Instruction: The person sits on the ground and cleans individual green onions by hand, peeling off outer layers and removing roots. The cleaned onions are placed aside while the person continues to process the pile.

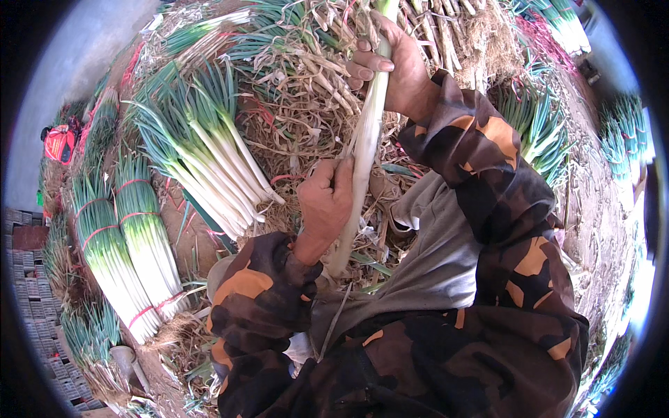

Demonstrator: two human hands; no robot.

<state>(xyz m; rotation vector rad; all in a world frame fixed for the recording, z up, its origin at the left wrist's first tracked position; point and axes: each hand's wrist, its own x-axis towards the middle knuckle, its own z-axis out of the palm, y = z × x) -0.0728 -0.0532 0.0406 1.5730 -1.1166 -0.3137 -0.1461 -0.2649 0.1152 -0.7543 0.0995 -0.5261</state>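
Note:
My right hand (405,73) is wrapped around the upper part of a long Welsh onion (370,130), whose white shaft slants down in front of me. Lower on the same stalk, my left hand (326,204) has its thumb and forefinger pinched at the left side. A thin strip of pale outer skin (356,137) hangs off the shaft and runs down to those fingertips. Just left of that hand, a loose pile of white-shafted Welsh onions (214,162) lies with its green tops pointing away. Dry peeled leaves (292,125) cover the ground beyond.
Two bundles of Welsh onions (138,245), tied with red bands, lie at the left. Untrimmed stalks with dry roots (444,31) are heaped at the top. More green tops (538,125) stand right of my arm. A metal tool with a handle (128,363) rests at lower left.

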